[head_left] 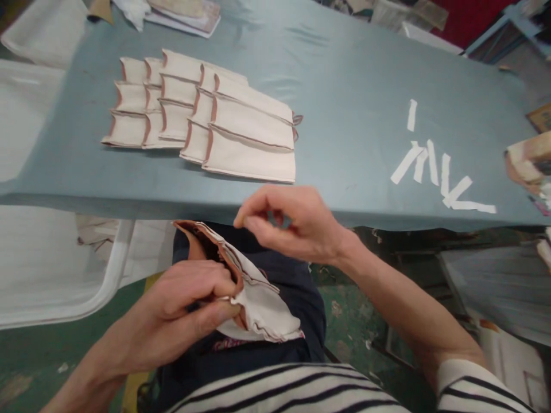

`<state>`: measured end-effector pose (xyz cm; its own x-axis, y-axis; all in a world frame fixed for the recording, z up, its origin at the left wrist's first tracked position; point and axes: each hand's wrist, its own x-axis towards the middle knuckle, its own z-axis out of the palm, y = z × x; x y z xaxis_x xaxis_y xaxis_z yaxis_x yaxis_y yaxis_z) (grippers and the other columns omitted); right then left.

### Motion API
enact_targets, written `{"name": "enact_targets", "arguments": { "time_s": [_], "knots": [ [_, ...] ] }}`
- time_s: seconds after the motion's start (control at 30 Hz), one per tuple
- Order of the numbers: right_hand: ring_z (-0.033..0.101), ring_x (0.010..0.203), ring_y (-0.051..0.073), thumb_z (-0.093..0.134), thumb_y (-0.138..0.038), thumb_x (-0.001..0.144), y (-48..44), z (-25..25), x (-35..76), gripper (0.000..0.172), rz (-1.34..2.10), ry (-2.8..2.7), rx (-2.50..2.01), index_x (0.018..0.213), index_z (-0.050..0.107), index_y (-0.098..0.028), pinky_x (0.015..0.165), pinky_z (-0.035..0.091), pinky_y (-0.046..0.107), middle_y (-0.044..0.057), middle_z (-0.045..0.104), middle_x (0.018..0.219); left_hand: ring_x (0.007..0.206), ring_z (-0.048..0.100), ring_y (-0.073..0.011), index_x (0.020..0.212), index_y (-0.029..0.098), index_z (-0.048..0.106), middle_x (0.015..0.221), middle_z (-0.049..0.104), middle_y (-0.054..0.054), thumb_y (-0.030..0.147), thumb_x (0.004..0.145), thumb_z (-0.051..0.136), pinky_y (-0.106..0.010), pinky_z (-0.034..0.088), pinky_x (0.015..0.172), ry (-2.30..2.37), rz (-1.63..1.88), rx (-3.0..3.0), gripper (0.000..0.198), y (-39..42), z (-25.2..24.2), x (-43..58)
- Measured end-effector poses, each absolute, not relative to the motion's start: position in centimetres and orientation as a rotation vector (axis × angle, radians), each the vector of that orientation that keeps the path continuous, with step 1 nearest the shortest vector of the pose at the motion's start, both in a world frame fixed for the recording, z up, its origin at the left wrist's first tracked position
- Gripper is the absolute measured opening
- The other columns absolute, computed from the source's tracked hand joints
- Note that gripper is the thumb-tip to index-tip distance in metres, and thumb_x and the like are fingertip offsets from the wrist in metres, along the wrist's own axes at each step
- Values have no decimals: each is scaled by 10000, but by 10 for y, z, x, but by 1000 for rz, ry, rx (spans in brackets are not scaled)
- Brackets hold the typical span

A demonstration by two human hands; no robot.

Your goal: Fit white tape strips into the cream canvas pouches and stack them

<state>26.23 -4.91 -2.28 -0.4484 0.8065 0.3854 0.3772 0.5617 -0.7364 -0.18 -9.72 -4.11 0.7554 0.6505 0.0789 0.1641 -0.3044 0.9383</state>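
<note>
My left hand (189, 310) is closed on the brown-edged mouth of a cream fabric pouch (269, 312), thumb outside and fingers curled at the opening. The pouch lies tilted over my lap, with its brown lining showing. Above it and to the right, my right hand (293, 223) is apart from the pouch, thumb and forefinger pinched together near the table's front edge. Whatever the pinch holds, if anything, is too small to make out. Beyond my hands, overlapping rows of similar cream pouches (253, 152) with brown edges lie flat on the table.
A blue-green cover (344, 115) spreads over the table. Several white strips (433, 163) lie scattered on its right side. White tubs (116, 269) stand at the left, below table height. Folded papers (185, 17) rest at the far left edge.
</note>
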Motion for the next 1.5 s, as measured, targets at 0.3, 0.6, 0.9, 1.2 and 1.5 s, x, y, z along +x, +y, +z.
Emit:
{"name": "enact_targets", "arguments": {
  "time_s": [0.3, 0.6, 0.9, 1.2, 1.5],
  "knots": [
    [829, 1077, 169, 726, -167, 1003, -80, -36, 241, 186, 952, -2037, -745, 1118, 818, -281, 1026, 663, 279, 16, 913, 1114, 713, 729, -151, 931, 239, 789, 773, 779, 36, 216, 1158, 693, -233, 537, 725, 601, 665, 1908, 248, -83, -38, -21],
    [747, 738, 86, 581, -181, 1224, -79, -37, 249, 211, 259, -2370, -510, 1176, 787, -183, 651, 519, 258, -16, 899, 985, 729, 773, -132, 933, 217, 814, 806, 806, 10, 347, 1231, 651, -187, 584, 728, 534, 701, 1929, 364, -76, -35, -16],
    [692, 651, 132, 434, -106, 1227, -90, -15, 245, 412, -41, -2547, -594, 992, 768, -161, 544, 437, 336, 8, 826, 837, 738, 764, -135, 904, 218, 824, 805, 817, 21, 277, 1211, 628, -209, 543, 724, 602, 556, 1900, 369, -76, -43, -22],
    [567, 595, 119, 509, -143, 1065, -82, -40, 238, 256, 267, -2402, -724, 923, 711, -214, 558, 290, 308, -45, 746, 716, 569, 535, -105, 760, 206, 647, 647, 590, 61, 262, 1147, 583, -237, 391, 577, 688, 591, 2054, 396, -80, -47, -14],
    [424, 555, 89, 573, -213, 905, -73, -41, 241, 83, 1173, -2202, -845, 885, 654, -220, 616, 303, 260, -94, 543, 639, 506, 403, -66, 703, 209, 537, 604, 451, 102, 135, 1048, 587, -207, 283, 491, 684, 579, 2112, 356, -72, -36, -7]
  ]
}}
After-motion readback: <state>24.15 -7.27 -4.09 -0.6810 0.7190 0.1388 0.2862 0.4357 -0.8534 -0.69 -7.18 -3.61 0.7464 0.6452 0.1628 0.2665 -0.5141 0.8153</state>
